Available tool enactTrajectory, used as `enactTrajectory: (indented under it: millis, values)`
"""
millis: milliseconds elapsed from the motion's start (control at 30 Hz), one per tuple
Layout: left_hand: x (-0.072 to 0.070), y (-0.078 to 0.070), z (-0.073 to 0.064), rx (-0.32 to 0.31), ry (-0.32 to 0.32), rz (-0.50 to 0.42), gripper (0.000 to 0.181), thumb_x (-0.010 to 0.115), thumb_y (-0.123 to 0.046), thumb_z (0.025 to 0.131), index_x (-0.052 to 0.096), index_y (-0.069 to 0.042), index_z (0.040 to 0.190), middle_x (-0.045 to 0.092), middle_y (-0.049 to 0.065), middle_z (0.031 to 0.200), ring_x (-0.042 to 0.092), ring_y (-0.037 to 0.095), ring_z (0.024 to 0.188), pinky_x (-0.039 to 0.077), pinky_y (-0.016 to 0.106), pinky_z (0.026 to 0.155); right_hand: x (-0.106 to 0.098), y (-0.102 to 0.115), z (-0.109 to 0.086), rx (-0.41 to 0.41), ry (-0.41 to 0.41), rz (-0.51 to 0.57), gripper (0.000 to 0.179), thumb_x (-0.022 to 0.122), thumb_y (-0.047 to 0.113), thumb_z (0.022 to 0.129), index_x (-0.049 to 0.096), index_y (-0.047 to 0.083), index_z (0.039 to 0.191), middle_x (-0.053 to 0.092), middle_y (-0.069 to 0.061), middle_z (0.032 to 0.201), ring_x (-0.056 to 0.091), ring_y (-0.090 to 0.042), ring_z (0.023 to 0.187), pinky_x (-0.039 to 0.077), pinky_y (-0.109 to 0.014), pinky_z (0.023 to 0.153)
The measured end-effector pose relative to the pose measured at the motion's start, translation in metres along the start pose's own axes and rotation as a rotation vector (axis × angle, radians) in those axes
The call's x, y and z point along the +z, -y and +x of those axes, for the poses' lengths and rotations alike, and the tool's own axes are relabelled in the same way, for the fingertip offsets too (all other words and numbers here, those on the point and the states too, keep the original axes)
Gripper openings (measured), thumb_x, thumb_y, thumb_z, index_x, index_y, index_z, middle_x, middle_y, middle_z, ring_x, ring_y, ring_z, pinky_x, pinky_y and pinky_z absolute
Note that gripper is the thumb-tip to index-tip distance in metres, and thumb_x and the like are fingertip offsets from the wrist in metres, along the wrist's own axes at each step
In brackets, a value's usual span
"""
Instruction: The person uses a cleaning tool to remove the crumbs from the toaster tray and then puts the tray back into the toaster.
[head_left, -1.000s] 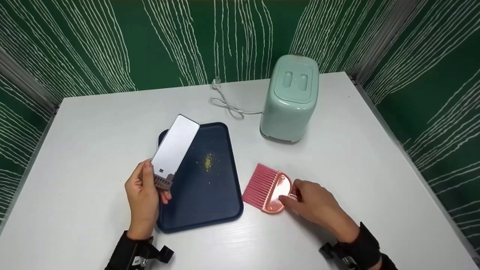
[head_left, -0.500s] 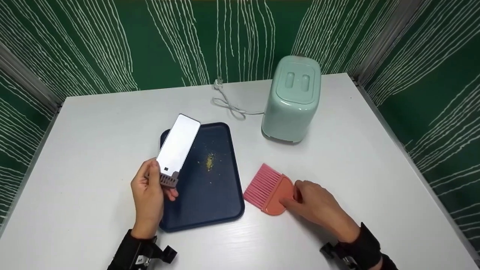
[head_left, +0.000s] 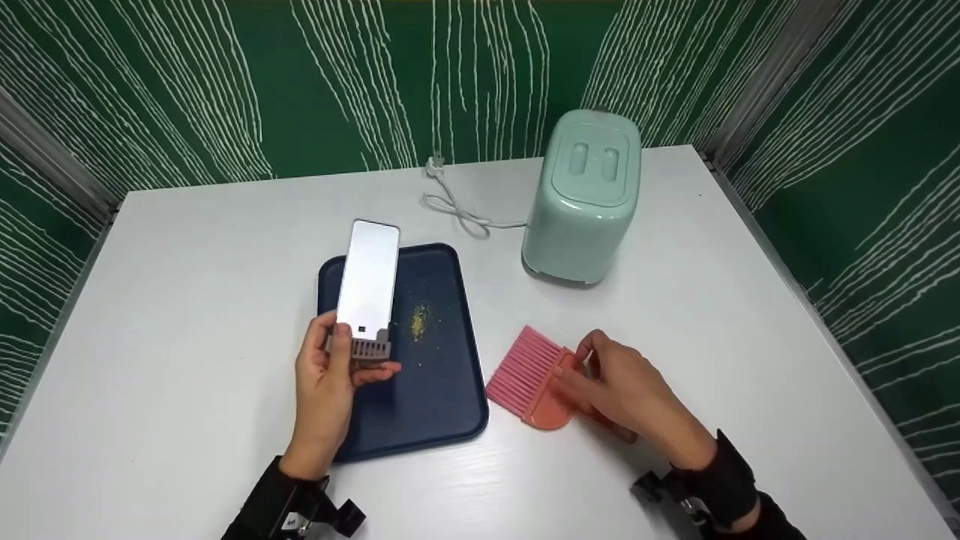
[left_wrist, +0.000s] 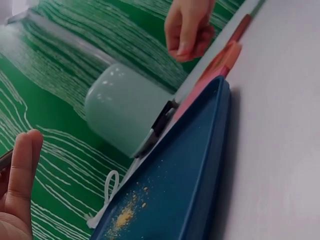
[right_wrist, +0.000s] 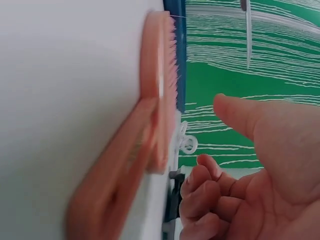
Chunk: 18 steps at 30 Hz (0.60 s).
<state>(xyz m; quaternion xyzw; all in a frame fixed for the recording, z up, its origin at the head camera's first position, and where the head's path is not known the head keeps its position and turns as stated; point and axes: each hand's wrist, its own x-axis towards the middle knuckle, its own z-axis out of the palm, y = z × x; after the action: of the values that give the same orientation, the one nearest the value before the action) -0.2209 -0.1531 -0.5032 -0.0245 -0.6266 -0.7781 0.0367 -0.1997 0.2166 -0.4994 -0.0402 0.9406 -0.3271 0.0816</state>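
My left hand [head_left: 325, 397] grips the grey slotted end of a long shiny metal crumb tray [head_left: 369, 277], thumb on top. The crumb tray is held above the left part of a dark blue tray [head_left: 424, 409] with yellowish crumbs [left_wrist: 125, 217] on it. A brush [head_left: 525, 371] with pink bristles and a coral handle lies flat on the table, right of the blue tray. Over its handle hovers my right hand [head_left: 634, 386]. In the right wrist view, the thumb and loosely bent fingers stand apart from the brush [right_wrist: 155, 85], holding nothing.
A mint-green toaster [head_left: 581, 225] stands at the back right of the white table [head_left: 202, 300]. Its white cord [head_left: 457, 214] and plug lie to its left. Green walls [head_left: 315, 90] with white streaks rise behind and beside the table.
My left hand has moved right, turning the crumb tray more upright in the head view. My right hand has let go of the brush handle and lifted slightly; the brush stays put.
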Motion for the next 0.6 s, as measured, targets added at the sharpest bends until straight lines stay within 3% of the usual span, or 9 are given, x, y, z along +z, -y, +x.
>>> enactTrajectory:
  millis: [300,600]
  values:
    - [0.02,0.008,-0.004,-0.058,0.078,-0.042,0.031,0.043,-0.028,0.118,0.042,-0.006,0.141,0.072,0.019,0.11,0.082,0.034,0.081,0.067,0.042,0.075,0.006,0.029,0.015,-0.1,0.017,0.126,0.024,0.073,0.031,0.104,0.062,0.01,0.105,0.053,0.003,0.075,0.049,-0.009,0.067,0.039,-0.022,0.061]
    - [0.056,0.011,-0.003,-0.069,0.171,-0.084,0.033,0.045,-0.026,0.118,0.04,-0.005,0.143,0.072,0.023,0.113,0.082,0.035,0.084,0.067,0.044,0.077,0.026,0.061,0.031,-0.135,0.053,0.302,0.029,0.068,0.039,0.107,0.068,0.01,0.111,0.059,0.002,0.081,0.054,-0.01,0.073,0.043,-0.023,0.068]
